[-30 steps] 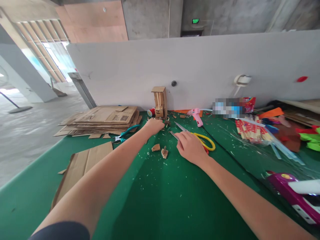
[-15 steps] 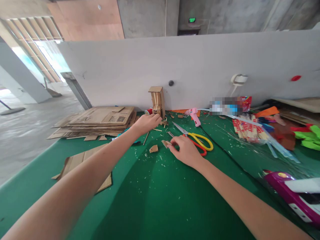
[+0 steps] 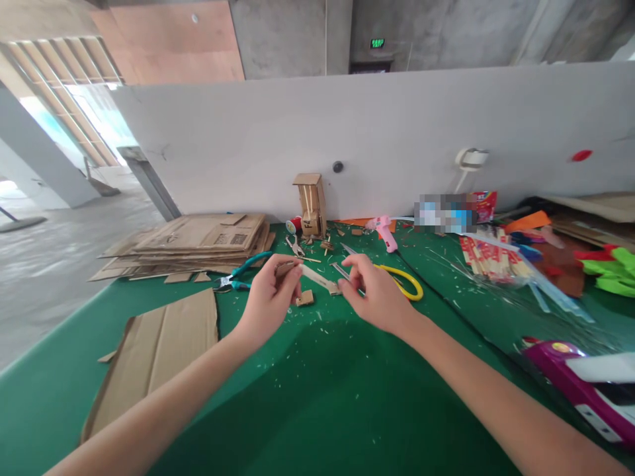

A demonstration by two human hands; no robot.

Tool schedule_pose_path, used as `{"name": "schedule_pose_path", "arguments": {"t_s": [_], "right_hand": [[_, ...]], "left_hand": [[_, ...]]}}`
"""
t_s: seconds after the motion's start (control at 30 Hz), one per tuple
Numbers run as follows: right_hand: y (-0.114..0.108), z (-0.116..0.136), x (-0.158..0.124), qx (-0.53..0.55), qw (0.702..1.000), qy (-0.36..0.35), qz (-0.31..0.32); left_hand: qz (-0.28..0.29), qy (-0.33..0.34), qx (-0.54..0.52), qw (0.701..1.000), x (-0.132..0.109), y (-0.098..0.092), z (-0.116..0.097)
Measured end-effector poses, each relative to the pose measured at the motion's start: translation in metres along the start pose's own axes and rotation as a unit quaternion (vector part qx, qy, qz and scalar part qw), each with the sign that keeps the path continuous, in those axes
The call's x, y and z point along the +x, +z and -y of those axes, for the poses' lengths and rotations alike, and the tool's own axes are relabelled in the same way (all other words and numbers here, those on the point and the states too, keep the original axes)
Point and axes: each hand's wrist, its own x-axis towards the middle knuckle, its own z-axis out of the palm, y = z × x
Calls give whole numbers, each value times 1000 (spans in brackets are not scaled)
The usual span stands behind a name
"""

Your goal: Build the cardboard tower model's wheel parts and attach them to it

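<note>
Both hands have pulled back from the far side of the table since half a second ago and now meet just past centre. Green table (image 3: 317,410) fills the lower view. Flat cardboard sheet (image 3: 159,350) lies at 8 o'clock, its near corner hidden by the left forearm. Cardboard stack (image 3: 198,238) sits at 10 o'clock. Purple object (image 3: 580,390) at 4 o'clock is cut off by the frame edge and unidentifiable. Left hand (image 3: 270,297) is closed, gripping the near end of a pale stick (image 3: 315,277), with a brown cardboard bit at its fingertips. Right hand (image 3: 377,294) at 1 o'clock is pinched; whether it pinches the stick's far end or a thin metal piece there is unclear. Yellow-handled scissors (image 3: 409,284) lie just behind it, blades mostly hidden. Cardboard scrap (image 3: 305,299) lies under the stick.
</note>
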Motion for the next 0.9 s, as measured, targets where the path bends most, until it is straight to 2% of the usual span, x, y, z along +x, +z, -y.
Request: {"name": "schedule_pose_path", "arguments": {"t_s": [0.13, 0.2, 0.3, 0.37, 0.47, 0.5, 0.57, 0.63, 0.73, 0.9], "right_hand": [[-4, 35, -12, -167, 981, -90, 45], [-2, 44, -19, -227, 967, -99, 59], [-2, 41, -24, -262, 961, -70, 55], [-5, 32, -22, -221, 974, -22, 44], [-8, 16, -22, -28, 998, 50, 29], [-6, 12, -22, 50, 996, 76, 20], [0, 5, -26, 174, 976, 130, -2], [8, 0, -31, 235, 957, 170, -15], [18, -4, -34, 229, 960, 160, -15], [26, -13, -28, 106, 991, 77, -23]], "left_hand": [[10, -110, -127, 986, -21, 10, -14], [21, -151, -163, 975, -30, 15, -22], [39, -228, -212, 950, -39, 22, -28], [68, -287, -231, 927, -39, 25, -25], [149, -333, -183, 913, -37, 25, -14], [178, -320, -134, 921, -36, 24, -9], [222, -246, 1, 944, -34, 21, -2], [255, -160, 123, 946, -33, 18, 3], [282, -119, 204, 930, -33, 13, 8], [272, -53, 280, 919, -33, 12, 17]]}}
